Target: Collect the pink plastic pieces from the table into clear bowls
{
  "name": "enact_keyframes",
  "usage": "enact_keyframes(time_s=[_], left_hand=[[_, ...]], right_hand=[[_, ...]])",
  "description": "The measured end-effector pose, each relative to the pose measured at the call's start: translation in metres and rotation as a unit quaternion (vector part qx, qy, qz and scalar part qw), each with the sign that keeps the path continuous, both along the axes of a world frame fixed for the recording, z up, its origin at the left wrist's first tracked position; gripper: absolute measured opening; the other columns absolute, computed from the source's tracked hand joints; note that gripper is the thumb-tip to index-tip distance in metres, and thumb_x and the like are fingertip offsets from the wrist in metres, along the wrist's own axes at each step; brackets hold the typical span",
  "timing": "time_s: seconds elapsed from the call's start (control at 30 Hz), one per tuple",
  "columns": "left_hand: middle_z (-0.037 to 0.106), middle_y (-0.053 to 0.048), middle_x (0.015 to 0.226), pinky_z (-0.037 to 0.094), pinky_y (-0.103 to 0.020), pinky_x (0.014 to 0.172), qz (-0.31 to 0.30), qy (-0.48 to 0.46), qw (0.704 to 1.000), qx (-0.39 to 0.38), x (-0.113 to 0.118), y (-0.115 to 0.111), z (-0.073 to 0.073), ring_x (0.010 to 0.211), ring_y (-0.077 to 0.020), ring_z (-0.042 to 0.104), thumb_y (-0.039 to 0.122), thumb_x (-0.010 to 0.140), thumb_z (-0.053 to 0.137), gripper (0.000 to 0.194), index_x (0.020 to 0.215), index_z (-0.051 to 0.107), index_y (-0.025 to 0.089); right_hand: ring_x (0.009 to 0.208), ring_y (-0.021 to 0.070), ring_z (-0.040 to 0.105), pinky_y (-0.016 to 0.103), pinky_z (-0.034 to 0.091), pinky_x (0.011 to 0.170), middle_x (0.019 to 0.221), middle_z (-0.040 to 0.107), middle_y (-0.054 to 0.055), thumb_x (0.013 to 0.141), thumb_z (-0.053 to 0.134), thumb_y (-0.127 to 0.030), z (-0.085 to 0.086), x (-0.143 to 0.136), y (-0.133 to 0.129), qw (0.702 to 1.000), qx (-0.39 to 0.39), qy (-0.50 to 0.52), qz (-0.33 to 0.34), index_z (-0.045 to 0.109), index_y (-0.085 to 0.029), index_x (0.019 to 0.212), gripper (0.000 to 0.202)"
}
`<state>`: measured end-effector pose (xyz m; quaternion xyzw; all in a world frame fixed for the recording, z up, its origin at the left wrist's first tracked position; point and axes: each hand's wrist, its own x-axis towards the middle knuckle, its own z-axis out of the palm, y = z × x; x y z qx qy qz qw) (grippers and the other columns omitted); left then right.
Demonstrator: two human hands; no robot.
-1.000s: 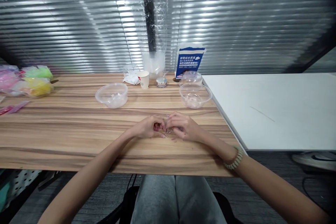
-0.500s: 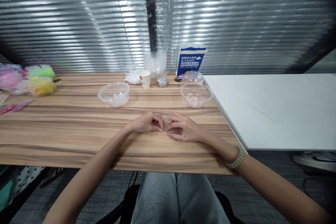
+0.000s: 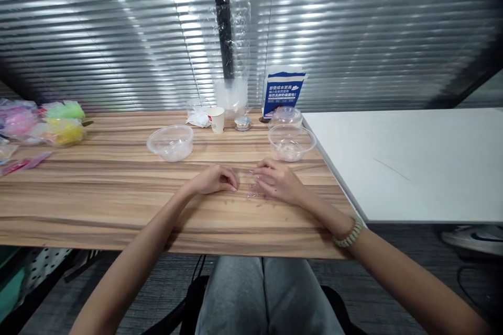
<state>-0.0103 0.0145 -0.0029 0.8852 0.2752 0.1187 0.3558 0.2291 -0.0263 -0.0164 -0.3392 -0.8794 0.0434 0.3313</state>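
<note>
A small piece of clear plastic film (image 3: 248, 184) lies between my hands over the wooden table, hard to make out against the grain. My left hand (image 3: 215, 179) is closed, its thumb and fingertips pinched at the film's left edge. On the other side my right hand (image 3: 282, 183), with a beaded bracelet (image 3: 349, 233) at its wrist, has its fingers bent over the film and grips it. The underside of the film and part of its right end are hidden by the right hand.
Beyond my hands stand a clear plastic bowl (image 3: 171, 144) on the left and another clear bowl (image 3: 291, 144) on the right. Behind them are a paper cup (image 3: 217, 120), a small round tin (image 3: 242, 123) and a blue packet (image 3: 283, 95). Colourful bags (image 3: 58, 128) lie far left.
My hands have moved apart; the left has shifted a little left, and the right hand's fingers have loosened and straightened. More of the clear film shows between them.
</note>
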Motion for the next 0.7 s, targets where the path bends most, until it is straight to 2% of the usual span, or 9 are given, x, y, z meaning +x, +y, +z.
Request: enact_keyframes(time_s=[0.1, 0.2, 0.27, 0.33, 0.43, 0.53, 0.6, 0.63, 0.7], left_hand=[[0.067, -0.006, 0.081, 0.045, -0.021, 0.072, 0.016, -0.006, 1.000, 0.006, -0.008, -0.003, 0.000, 0.075, -0.0125, 0.061, 0.028, 0.082, 0.058, 0.019, 0.078, 0.067, 0.012], [0.067, -0.008, 0.092, 0.047, -0.024, 0.078, 0.037, -0.031, 0.999, 0.022, -0.016, -0.009, -0.001, 0.084, -0.0144, 0.061, 0.031, 0.087, 0.051, 0.025, 0.088, 0.068, 0.013], [0.065, -0.009, 0.104, 0.046, -0.027, 0.085, 0.045, -0.039, 0.998, 0.038, -0.020, -0.015, -0.003, 0.095, -0.0161, 0.061, 0.032, 0.089, 0.046, 0.028, 0.096, 0.068, 0.015], [0.062, -0.008, 0.116, 0.044, -0.031, 0.094, 0.041, -0.028, 0.998, 0.049, -0.023, -0.022, -0.006, 0.106, -0.0175, 0.057, 0.034, 0.091, 0.043, 0.030, 0.105, 0.065, 0.019], [0.052, -0.006, 0.131, 0.035, -0.035, 0.105, 0.045, 0.016, 0.997, 0.066, -0.029, -0.034, -0.009, 0.122, -0.0175, 0.047, 0.035, 0.093, 0.036, 0.037, 0.123, 0.054, 0.022], [0.041, -0.004, 0.140, 0.029, -0.036, 0.110, 0.068, 0.073, 0.991, 0.091, -0.037, -0.049, -0.009, 0.129, -0.0162, 0.039, 0.037, 0.094, 0.031, 0.043, 0.133, 0.042, 0.023], [0.037, -0.004, 0.143, 0.026, -0.034, 0.112, 0.080, 0.105, 0.985, 0.111, -0.043, -0.061, -0.008, 0.131, -0.0156, 0.035, 0.038, 0.094, 0.030, 0.045, 0.136, 0.037, 0.022], [0.035, -0.003, 0.144, 0.025, -0.034, 0.113, 0.085, 0.118, 0.982, 0.121, -0.045, -0.067, -0.008, 0.132, -0.0154, 0.033, 0.038, 0.094, 0.029, 0.046, 0.137, 0.035, 0.021], [0.031, -0.003, 0.146, 0.023, -0.034, 0.113, 0.097, 0.140, 0.976, 0.136, -0.049, -0.079, -0.008, 0.134, -0.0154, 0.029, 0.038, 0.095, 0.028, 0.048, 0.139, 0.031, 0.021]], right_hand=[[0.089, 0.0201, 0.057, 0.030, 0.046, 0.070, 0.107, 0.057, 0.011, 0.089, 0.045, -0.025, 0.010, 0.009, 0.000, 0.984, 0.058, -0.007, -0.166, 0.057, -0.015, 0.109, 0.025], [0.090, 0.0245, 0.058, 0.032, 0.045, 0.066, 0.121, 0.051, 0.017, 0.091, 0.043, -0.031, 0.020, 0.018, -0.002, 0.944, 0.031, -0.082, -0.319, 0.048, -0.013, 0.121, 0.036], [0.086, 0.0257, 0.059, 0.032, 0.044, 0.062, 0.121, 0.052, 0.018, 0.091, 0.041, -0.033, 0.021, 0.022, -0.002, 0.917, -0.004, -0.146, -0.371, 0.047, -0.012, 0.121, 0.037], [0.081, 0.0254, 0.061, 0.031, 0.042, 0.059, 0.112, 0.057, 0.018, 0.092, 0.040, -0.034, 0.021, 0.025, 0.001, 0.898, -0.038, -0.200, -0.391, 0.050, -0.011, 0.115, 0.034], [0.074, 0.0233, 0.062, 0.029, 0.038, 0.056, 0.095, 0.063, 0.015, 0.093, 0.037, -0.030, 0.022, 0.027, 0.001, 0.885, -0.071, -0.232, -0.397, 0.057, -0.012, 0.098, 0.028], [0.069, 0.0197, 0.060, 0.027, 0.036, 0.054, 0.087, 0.063, 0.011, 0.093, 0.037, -0.027, 0.028, 0.030, -0.019, 0.907, -0.033, -0.192, -0.373, 0.058, -0.013, 0.086, 0.025], [0.068, 0.0173, 0.059, 0.026, 0.037, 0.056, 0.082, 0.063, 0.008, 0.093, 0.040, -0.024, 0.030, 0.031, -0.047, 0.944, 0.026, -0.139, -0.299, 0.057, -0.014, 0.081, 0.023], [0.068, 0.0161, 0.059, 0.025, 0.038, 0.057, 0.079, 0.063, 0.007, 0.092, 0.040, -0.023, 0.030, 0.030, -0.065, 0.964, 0.057, -0.109, -0.237, 0.056, -0.015, 0.078, 0.023], [0.068, 0.0135, 0.059, 0.024, 0.040, 0.060, 0.076, 0.063, 0.005, 0.092, 0.041, -0.019, 0.026, 0.026, -0.103, 0.985, 0.093, -0.052, -0.133, 0.056, -0.016, 0.078, 0.020]])
